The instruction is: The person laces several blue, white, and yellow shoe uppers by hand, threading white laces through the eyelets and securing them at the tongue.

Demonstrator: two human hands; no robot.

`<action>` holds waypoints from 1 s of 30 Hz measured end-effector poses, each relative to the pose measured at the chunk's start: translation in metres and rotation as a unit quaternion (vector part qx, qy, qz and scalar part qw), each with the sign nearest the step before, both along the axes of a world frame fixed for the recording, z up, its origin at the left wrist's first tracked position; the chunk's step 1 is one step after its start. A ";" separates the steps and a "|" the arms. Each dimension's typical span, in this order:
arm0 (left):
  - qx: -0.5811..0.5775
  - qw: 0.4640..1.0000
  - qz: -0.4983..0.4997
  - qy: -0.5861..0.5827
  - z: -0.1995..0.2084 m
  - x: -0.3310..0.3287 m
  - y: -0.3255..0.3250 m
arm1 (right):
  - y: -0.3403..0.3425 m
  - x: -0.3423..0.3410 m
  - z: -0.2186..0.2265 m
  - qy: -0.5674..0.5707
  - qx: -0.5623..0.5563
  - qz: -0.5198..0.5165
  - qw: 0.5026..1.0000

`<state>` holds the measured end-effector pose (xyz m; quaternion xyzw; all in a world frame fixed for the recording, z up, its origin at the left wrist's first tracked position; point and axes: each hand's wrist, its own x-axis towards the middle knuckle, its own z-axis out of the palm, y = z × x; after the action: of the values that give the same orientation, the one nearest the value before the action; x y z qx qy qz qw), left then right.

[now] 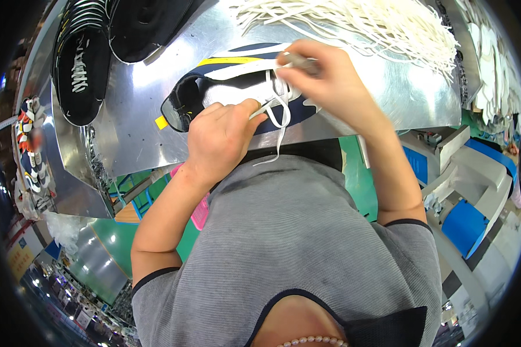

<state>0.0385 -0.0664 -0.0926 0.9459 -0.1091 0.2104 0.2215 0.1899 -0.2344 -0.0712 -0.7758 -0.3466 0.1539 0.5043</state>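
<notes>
The shoe (231, 91) lies on the metal counter (136, 153), close to the near edge, prob. so both hands get to it w/o a big stretch. Its heel end is on the L. The L hand (219, 137) rests by the near side, thumb & finger pinched tight on a white lace (285, 115), prob. b/c it'd slip if let go. The R hand (328, 81) is apart from the L, up over the front end, fingers closed round a small grey-brown thing (302, 63). It's blurry, so can't tell what kind. One lace end hangs down past the edge b/c it's long & loose.

A pile of laces (353, 29) sits at the far side, R of mid, prob. for a quick grab. Two black shoe parts (92, 55) (145, 26) lie far L, prob. to be out of the way.

The counter is hard, shiny & scratchy. The laces are flat, soft & bendy, like noodles. The shoe is dark blue w/ white & yellow stripes, has a long oval hole, white inside, & a yellow tab (161, 122) at the heel.
</notes>
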 end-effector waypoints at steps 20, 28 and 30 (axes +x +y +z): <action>-0.023 0.999 0.021 -0.016 0.003 0.001 0.000 | -0.004 -0.012 -0.019 -0.071 -0.020 0.011 0.997; 0.006 0.999 -0.031 -0.022 -0.002 -0.003 0.007 | 0.011 -0.020 0.012 -0.061 0.039 0.123 0.990; 0.009 0.999 -0.040 -0.028 -0.003 -0.006 0.007 | 0.012 -0.016 0.014 -0.085 -0.077 0.161 0.980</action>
<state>0.0329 -0.0596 -0.0960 0.9366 -0.1546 0.2267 0.2180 0.1735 -0.2228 -0.0571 -0.7566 -0.4955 0.1932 0.3803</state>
